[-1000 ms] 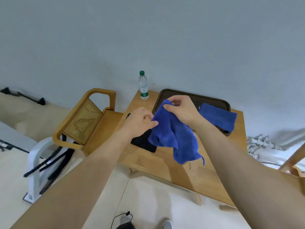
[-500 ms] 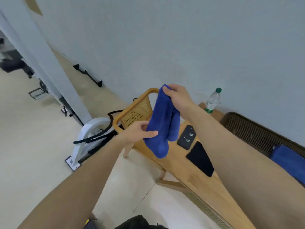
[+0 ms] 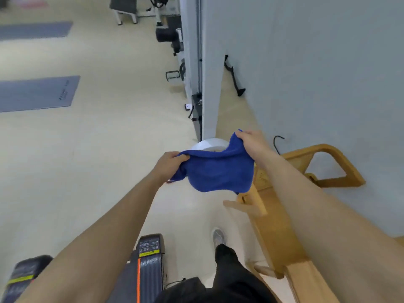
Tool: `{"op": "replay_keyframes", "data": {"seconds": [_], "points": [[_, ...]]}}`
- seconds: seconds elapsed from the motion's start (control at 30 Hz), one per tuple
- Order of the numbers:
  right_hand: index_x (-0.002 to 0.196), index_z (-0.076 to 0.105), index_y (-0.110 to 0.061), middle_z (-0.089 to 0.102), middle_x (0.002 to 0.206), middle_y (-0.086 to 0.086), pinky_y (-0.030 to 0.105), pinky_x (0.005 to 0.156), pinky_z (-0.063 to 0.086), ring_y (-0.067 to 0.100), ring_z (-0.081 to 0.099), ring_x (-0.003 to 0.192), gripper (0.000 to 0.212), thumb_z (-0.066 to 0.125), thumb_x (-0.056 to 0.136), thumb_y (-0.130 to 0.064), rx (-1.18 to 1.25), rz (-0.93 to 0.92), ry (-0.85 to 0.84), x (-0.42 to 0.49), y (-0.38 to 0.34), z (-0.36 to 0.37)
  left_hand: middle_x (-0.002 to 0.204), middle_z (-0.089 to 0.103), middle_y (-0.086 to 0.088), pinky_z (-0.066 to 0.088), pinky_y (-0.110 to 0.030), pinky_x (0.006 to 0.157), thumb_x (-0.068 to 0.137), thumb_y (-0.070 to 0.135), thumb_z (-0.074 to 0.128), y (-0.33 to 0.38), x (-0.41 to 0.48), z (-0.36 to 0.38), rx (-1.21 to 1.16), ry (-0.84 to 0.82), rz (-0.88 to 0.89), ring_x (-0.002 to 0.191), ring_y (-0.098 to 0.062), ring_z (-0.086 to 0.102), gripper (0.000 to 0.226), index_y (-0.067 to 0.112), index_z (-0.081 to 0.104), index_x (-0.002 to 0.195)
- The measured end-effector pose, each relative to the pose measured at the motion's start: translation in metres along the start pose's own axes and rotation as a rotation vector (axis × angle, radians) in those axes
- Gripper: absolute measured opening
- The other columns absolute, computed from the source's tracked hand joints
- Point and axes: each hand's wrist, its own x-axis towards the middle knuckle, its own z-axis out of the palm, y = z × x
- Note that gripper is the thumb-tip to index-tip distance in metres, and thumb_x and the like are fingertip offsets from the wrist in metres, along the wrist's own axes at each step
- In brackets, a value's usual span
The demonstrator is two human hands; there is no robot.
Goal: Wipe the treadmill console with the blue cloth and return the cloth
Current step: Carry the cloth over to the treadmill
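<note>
The blue cloth point(image 3: 218, 169) hangs spread between both hands in mid-air, at the centre of the head view. My left hand point(image 3: 170, 161) pinches its left edge and my right hand point(image 3: 251, 143) grips its upper right corner, held a little higher. The rear end of the treadmill deck point(image 3: 148, 254), dark with an orange stripe and yellow labels, lies on the floor at the bottom left, below my left forearm. The treadmill console is out of view.
A wooden chair point(image 3: 323, 169) and wooden table edge point(image 3: 279, 232) stand at the right against the grey wall. A white machine base point(image 3: 207, 144) peeks out behind the cloth. Grey mats point(image 3: 37, 92) lie on the beige floor at left; gym equipment point(image 3: 170, 38) sits far back.
The view has swung left, away from the table and tray, toward the open floor and treadmill. The cloth went from hanging folded to being stretched wide between both hands.
</note>
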Motion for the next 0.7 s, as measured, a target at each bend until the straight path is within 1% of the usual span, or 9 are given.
{"op": "replay_keyframes", "data": {"seconds": [0.07, 0.13, 0.17, 0.2, 0.27, 0.37, 0.43, 0.53, 0.7], "points": [[0.089, 0.061, -0.006, 0.059, 0.082, 0.007, 0.035, 0.07, 0.046, 0.021, 0.055, 0.076, 0.029, 0.057, 0.091, -0.035, -0.068, 0.018, -0.145, 0.039, -0.013, 0.038, 0.087, 0.07, -0.004, 0.048, -0.027, 0.067, 0.097, 0.028, 0.054, -0.003, 0.014, -0.029, -0.028, 0.06, -0.061, 0.077, -0.02, 0.062, 0.029, 0.005, 0.072, 0.1], [0.098, 0.062, 0.003, 0.059, 0.086, 0.008, 0.036, 0.074, 0.047, 0.021, 0.055, 0.079, 0.038, 0.058, 0.091, -0.033, -0.11, 0.006, -0.263, 0.074, -0.032, 0.079, 0.086, 0.072, -0.001, 0.048, -0.028, 0.071, 0.095, 0.031, 0.051, -0.006, 0.026, -0.059, -0.034, 0.122, -0.11, 0.076, -0.017, 0.063, 0.03, 0.011, 0.073, 0.097], [0.095, 0.063, 0.002, 0.058, 0.085, 0.008, 0.034, 0.073, 0.043, 0.02, 0.054, 0.08, 0.033, 0.057, 0.092, -0.03, -0.144, -0.01, -0.321, 0.087, -0.044, 0.1, 0.083, 0.07, -0.001, 0.047, -0.03, 0.071, 0.093, 0.032, 0.05, -0.007, 0.029, -0.074, -0.042, 0.167, -0.135, 0.075, -0.018, 0.061, 0.031, 0.009, 0.071, 0.095], [0.089, 0.062, -0.005, 0.056, 0.084, 0.008, 0.033, 0.072, 0.04, 0.02, 0.052, 0.079, 0.023, 0.056, 0.092, -0.028, -0.181, -0.03, -0.384, 0.097, -0.056, 0.121, 0.079, 0.066, -0.001, 0.045, -0.031, 0.07, 0.092, 0.032, 0.049, -0.008, 0.031, -0.089, -0.053, 0.218, -0.158, 0.073, -0.02, 0.058, 0.033, 0.005, 0.068, 0.094], [0.084, 0.055, -0.015, 0.052, 0.081, 0.007, 0.032, 0.07, 0.036, 0.02, 0.048, 0.077, 0.01, 0.053, 0.089, -0.023, -0.241, -0.065, -0.502, 0.114, -0.083, 0.164, 0.073, 0.058, -0.003, 0.044, -0.032, 0.064, 0.092, 0.032, 0.048, -0.009, 0.032, -0.118, -0.095, 0.321, -0.201, 0.068, -0.022, 0.052, 0.034, 0.0, 0.06, 0.09], [0.07, 0.043, -0.019, 0.046, 0.071, 0.003, 0.033, 0.064, 0.031, 0.021, 0.04, 0.069, 0.018, 0.048, 0.088, -0.018, -0.339, -0.114, -0.627, 0.129, -0.119, 0.232, 0.058, 0.049, -0.001, 0.042, -0.026, 0.046, 0.092, 0.028, 0.049, -0.011, 0.024, -0.161, -0.251, 0.456, -0.28, 0.048, -0.021, 0.042, 0.021, 0.012, 0.052, 0.079], [0.071, 0.043, -0.017, 0.045, 0.071, 0.004, 0.032, 0.062, 0.03, 0.021, 0.039, 0.069, 0.017, 0.046, 0.088, -0.017, -0.427, -0.193, -0.727, 0.132, -0.14, 0.279, 0.051, 0.05, 0.005, 0.041, -0.024, 0.041, 0.093, 0.028, 0.049, -0.019, 0.017, -0.192, -0.306, 0.543, -0.318, 0.038, -0.017, 0.041, 0.021, 0.016, 0.053, 0.076], [0.08, 0.044, -0.014, 0.042, 0.075, 0.006, 0.031, 0.059, 0.027, 0.02, 0.036, 0.069, 0.012, 0.042, 0.092, -0.015, -0.557, -0.338, -0.844, 0.133, -0.161, 0.356, 0.052, 0.053, 0.004, 0.042, -0.024, 0.042, 0.092, 0.029, 0.05, -0.043, 0.008, -0.242, -0.371, 0.654, -0.357, 0.039, -0.017, 0.045, 0.022, 0.016, 0.055, 0.074], [0.078, 0.039, -0.015, 0.04, 0.075, 0.005, 0.031, 0.058, 0.028, 0.021, 0.035, 0.067, 0.015, 0.041, 0.093, -0.014, -0.733, -0.436, -1.045, 0.107, -0.189, 0.497, 0.045, 0.047, 0.005, 0.037, -0.019, 0.037, 0.092, 0.025, 0.052, -0.095, -0.014, -0.324, -0.508, 0.754, -0.43, 0.033, -0.014, 0.041, 0.03, 0.017, 0.046, 0.064]]}}
